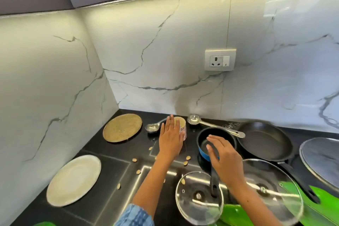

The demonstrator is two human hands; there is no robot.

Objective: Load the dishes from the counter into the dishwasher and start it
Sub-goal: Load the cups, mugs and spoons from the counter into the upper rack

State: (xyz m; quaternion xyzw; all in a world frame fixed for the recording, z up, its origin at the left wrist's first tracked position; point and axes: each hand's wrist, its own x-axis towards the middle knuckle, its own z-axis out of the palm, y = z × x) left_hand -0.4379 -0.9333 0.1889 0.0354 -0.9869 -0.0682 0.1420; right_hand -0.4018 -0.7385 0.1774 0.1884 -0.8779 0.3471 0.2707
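Note:
My left hand reaches to a patterned cup near the back wall, fingers straight, palm against the cup's left side. My right hand hovers with loosely spread fingers over a small blue saucepan with a black handle. A large black frying pan lies to the right. Two steel ladles lie behind the cup and saucepan. Two glass lids lie near the front. A white plate sits at the left, a woven round mat behind it.
The black counter meets marble walls at the back and left. Small nut-like scraps lie scattered on it. A steel round lid or plate sits at the far right. A wall socket is above. Green leaves lie along the front edge.

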